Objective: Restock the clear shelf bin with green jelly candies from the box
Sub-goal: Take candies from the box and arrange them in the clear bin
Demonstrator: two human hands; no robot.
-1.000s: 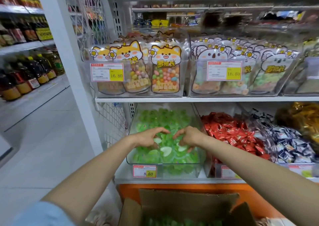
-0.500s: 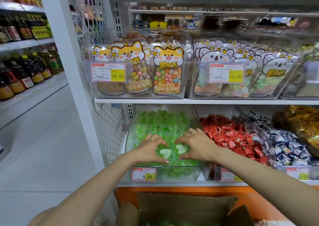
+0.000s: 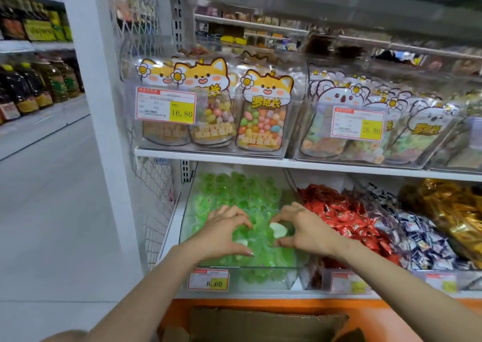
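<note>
Both your arms reach forward and slightly down from the bottom corners of the view, bare forearms converging on the clear bin (image 3: 271, 280) at the left end of the lower shelf (image 3: 247, 295). Your wrists are level, palms down, and the two hands sit side by side over the front half of the bin, near each other but apart.

Your left hand (image 3: 224, 234) is half spread. Its fingers bend in a loose arc toward the right, the thumb points right below them, and the hand rests on the heap of green jelly candies (image 3: 234, 190). It closes on nothing you can make out.

Your right hand (image 3: 306, 230) mirrors it, with fingers curved toward the left. Its forefinger and thumb bracket a pale heart-shaped candy (image 3: 278, 230) lying on top of the heap. You cannot tell whether they pinch it or only frame it.

The green candies fill the bin from the back wall to the front, where a price tag (image 3: 208, 279) reading 8.60 is fixed. Red-wrapped sweets (image 3: 339, 216) fill the bin just beside it on the right. The cardboard box (image 3: 260, 323) stands open below the shelf at the bottom edge of the view, and its contents are hidden.
</note>
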